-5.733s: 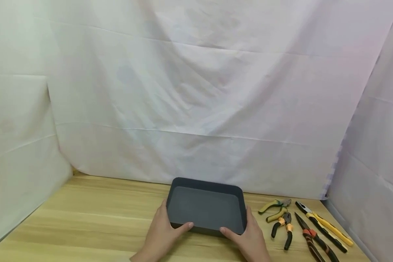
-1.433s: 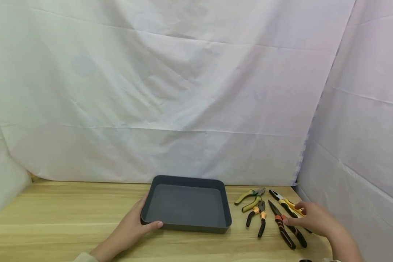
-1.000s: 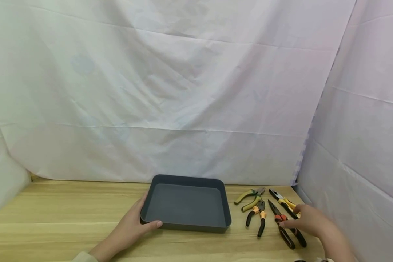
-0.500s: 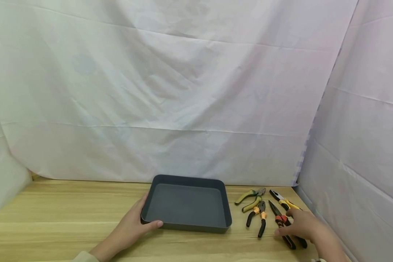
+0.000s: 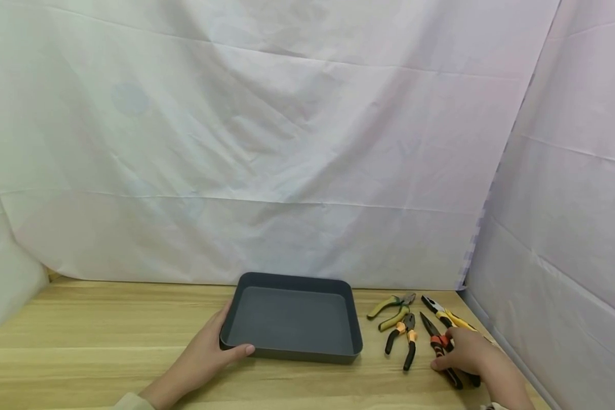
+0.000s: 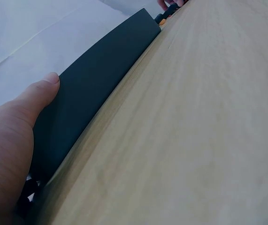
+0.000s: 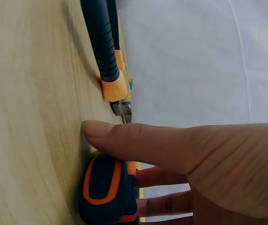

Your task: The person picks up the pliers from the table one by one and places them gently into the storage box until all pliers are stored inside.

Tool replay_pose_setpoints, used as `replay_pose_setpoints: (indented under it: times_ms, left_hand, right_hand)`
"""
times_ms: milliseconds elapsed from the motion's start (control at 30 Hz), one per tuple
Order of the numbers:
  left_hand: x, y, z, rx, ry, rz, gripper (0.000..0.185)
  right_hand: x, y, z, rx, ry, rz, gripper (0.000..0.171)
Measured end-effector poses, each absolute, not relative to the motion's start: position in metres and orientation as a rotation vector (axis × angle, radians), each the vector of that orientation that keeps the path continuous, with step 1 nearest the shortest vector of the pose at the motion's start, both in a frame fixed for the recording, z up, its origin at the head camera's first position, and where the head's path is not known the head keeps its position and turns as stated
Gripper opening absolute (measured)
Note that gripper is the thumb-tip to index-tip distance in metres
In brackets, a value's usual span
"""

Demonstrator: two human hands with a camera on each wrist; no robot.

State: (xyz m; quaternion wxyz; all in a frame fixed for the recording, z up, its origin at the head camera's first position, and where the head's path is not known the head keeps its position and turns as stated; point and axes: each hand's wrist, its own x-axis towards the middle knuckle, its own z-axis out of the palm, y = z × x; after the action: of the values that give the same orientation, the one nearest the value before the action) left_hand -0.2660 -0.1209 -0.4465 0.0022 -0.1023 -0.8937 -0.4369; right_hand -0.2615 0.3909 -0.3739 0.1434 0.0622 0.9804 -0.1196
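Two hands | right [image 5: 466,356] grips long-nose pliers [image 5: 433,336], nose away | left [image 5: 205,359] holds tray [image 5: 292,282]

Both hands bare, left hand [image 5: 205,356] and right hand [image 5: 466,356]; pale cream sleeve cuff [image 5: 128,402] at left wrist.

The left hand [image 5: 205,357] reaches forward, thumb extended, fingers curled in a grip. The right hand [image 5: 465,356] lies palm-down, thumb straight, fingers bent under in a grip.
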Motion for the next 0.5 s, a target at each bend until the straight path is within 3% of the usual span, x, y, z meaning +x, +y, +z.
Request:
replay_pose_setpoints:
  times_ms: [500]
  left_hand:
    - [-0.2658,-0.1207,-0.447,-0.332,-2.799,-1.344,0.115]
  right_hand:
    - [-0.2607,0.3893,-0.374,0.181,2.843,-0.354,0.062]
